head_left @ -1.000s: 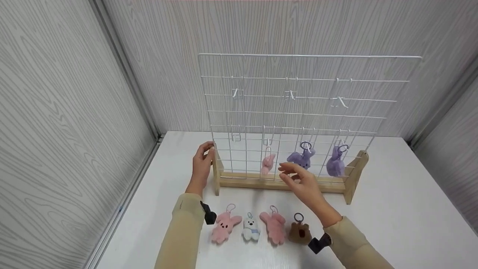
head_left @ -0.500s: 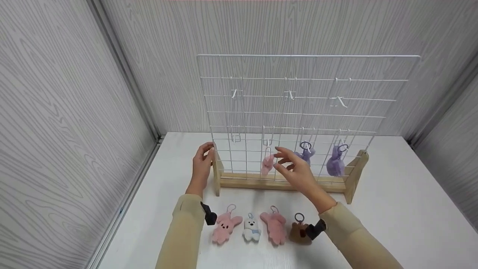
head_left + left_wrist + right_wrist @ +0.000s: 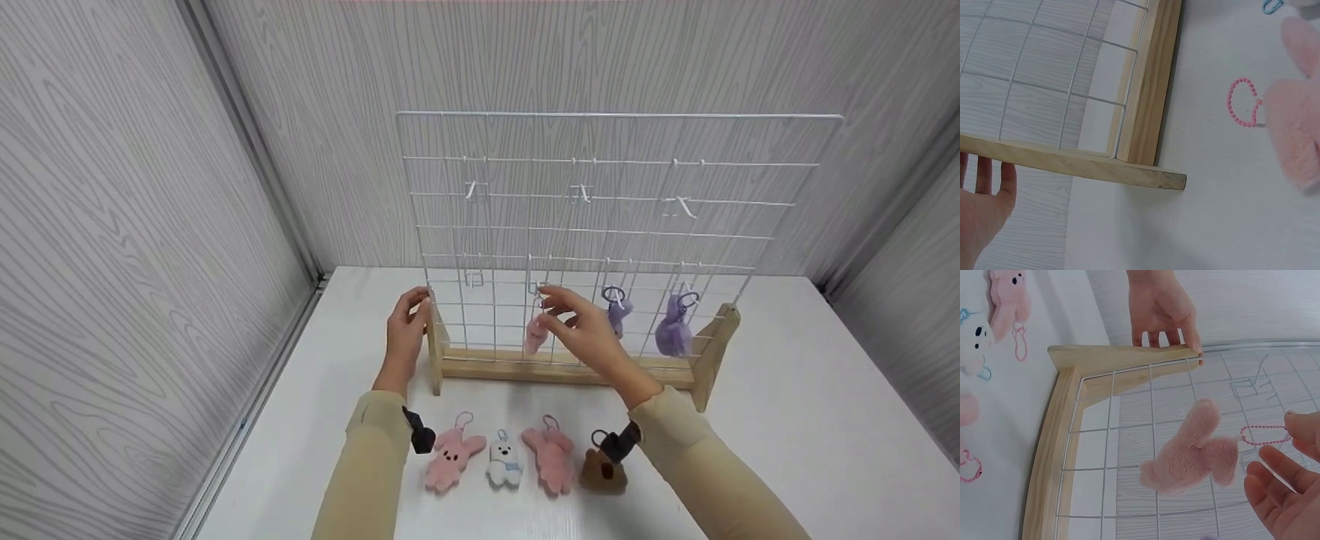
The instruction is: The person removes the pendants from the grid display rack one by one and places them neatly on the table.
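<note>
Two purple plushes [image 3: 673, 335], four lying plushes [image 3: 453, 454]; right hand [image 3: 583, 328] pinches one pink chain [image 3: 1265, 444].

Plain beige sleeves [image 3: 364, 465] reaching the wrists, small angular black devices [image 3: 422, 437] at both cuffs, bare hands [image 3: 406, 334]

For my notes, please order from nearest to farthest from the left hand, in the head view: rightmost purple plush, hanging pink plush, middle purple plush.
1. Hanging pink plush: left of both purple ones.
2. Middle purple plush: partly behind the right hand.
3. Rightmost purple plush: farthest right.
</note>
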A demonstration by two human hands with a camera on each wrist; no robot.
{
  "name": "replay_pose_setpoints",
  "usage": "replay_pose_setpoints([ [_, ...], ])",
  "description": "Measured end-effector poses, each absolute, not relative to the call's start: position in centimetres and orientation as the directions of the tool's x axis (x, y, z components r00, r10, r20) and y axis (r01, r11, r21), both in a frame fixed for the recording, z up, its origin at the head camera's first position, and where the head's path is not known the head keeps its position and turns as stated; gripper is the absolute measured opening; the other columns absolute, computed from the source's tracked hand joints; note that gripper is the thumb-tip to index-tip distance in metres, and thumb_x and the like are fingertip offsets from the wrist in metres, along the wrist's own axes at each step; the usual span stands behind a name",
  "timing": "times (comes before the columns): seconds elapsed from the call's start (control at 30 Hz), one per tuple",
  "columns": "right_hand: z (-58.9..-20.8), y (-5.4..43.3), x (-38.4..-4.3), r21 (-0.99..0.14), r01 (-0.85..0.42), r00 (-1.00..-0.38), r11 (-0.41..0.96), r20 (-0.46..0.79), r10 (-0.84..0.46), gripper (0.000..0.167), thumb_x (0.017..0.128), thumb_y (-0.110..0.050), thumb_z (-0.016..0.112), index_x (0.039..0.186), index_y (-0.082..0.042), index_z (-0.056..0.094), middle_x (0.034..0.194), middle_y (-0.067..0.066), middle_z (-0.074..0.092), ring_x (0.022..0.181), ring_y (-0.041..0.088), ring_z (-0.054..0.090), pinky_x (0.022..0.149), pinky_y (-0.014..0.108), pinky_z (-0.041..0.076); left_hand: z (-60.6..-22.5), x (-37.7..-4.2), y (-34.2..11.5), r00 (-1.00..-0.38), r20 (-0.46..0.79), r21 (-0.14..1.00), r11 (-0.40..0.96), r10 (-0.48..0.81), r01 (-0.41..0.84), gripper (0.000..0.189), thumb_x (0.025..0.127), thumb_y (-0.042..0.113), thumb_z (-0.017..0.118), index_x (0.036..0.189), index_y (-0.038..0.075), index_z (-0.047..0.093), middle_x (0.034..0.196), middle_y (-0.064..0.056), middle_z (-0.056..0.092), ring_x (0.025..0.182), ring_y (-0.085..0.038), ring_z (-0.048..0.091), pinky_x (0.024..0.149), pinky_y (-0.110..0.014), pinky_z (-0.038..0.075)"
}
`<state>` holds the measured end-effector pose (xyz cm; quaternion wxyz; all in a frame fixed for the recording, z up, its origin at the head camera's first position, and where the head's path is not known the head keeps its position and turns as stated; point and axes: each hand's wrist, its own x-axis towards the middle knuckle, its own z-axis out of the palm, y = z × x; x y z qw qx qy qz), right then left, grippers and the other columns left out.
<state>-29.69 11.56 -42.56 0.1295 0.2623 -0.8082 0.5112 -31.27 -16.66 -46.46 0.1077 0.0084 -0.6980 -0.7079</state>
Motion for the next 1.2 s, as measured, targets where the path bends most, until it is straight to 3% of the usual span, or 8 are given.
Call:
replay_pose_setpoints([
  [0.27, -42.5, 11.0, -30.4, -0.736, -0.567, -0.824, 0.37, 0.509, -0.249, 0.026, 0.088, -0.005, 0.063, 0.114, -0.009, 0.064, 0.093, 0.002, 0.065, 0.087, 0.015, 0.06, 0.068, 0.027, 0.047, -46.5, -31.1, -16.6, -0.975, 0.166, 0.985, -0.022, -0.147, 0.171, 0.033, 0.098, 0.016, 0.048, 0.13, 0.007, 0.048, 0.131, -0.012, 0.045, 0.116, -0.034, 0.047, 0.091, -0.045, 0.041],
  [0.53, -42.2, 10.7, -30.6, -0.703, -0.601, -0.798, 0.38, 0.551, -0.244, 0.017, 0.087, -0.002, 0.063, 0.104, -0.004, 0.067, 0.087, 0.003, 0.066, 0.081, 0.015, 0.06, 0.066, 0.026, 0.048, -46.3, -31.1, -16.5, -0.978, 0.152, 0.987, -0.036, -0.145, 0.159, 0.033, 0.098, 0.015, 0.048, 0.13, 0.007, 0.048, 0.131, -0.011, 0.046, 0.115, -0.031, 0.048, 0.091, -0.045, 0.041],
  [0.83, -41.9, 10.7, -29.8, -0.686, -0.642, -0.767, 0.342, 0.583, -0.268, 0.014, 0.087, 0.0, 0.063, 0.099, -0.004, 0.067, 0.091, 0.006, 0.067, 0.08, 0.016, 0.06, 0.066, 0.024, 0.048, -46.5, -31.1, -16.6, -0.977, 0.166, 0.984, -0.043, -0.133, 0.173, 0.033, 0.098, 0.015, 0.048, 0.13, 0.006, 0.048, 0.13, -0.012, 0.045, 0.115, -0.033, 0.048, 0.092, -0.044, 0.041],
  [1.0, -41.6, 10.5, -29.2, -0.679, -0.65, -0.759, 0.341, 0.592, -0.27, 0.011, 0.085, 0.002, 0.064, 0.095, -0.003, 0.068, 0.09, 0.006, 0.067, 0.08, 0.02, 0.061, 0.068, 0.027, 0.048, -46.4, -31.0, -16.6, -0.976, 0.167, 0.984, -0.034, -0.142, 0.174, 0.033, 0.098, 0.016, 0.048, 0.13, 0.006, 0.049, 0.129, -0.012, 0.046, 0.113, -0.032, 0.049, 0.09, -0.044, 0.042],
  [1.2, -40.0, 10.3, -27.1, -0.646, -0.68, -0.733, 0.346, 0.615, -0.292, 0.009, 0.082, 0.01, 0.063, 0.09, 0.005, 0.066, 0.086, 0.016, 0.066, 0.079, 0.028, 0.062, 0.068, 0.031, 0.049, -46.4, -31.0, -16.7, -0.979, 0.142, 0.989, -0.01, -0.145, 0.145, 0.033, 0.099, 0.018, 0.047, 0.131, 0.009, 0.047, 0.131, -0.011, 0.045, 0.113, -0.028, 0.048, 0.09, -0.041, 0.042],
])
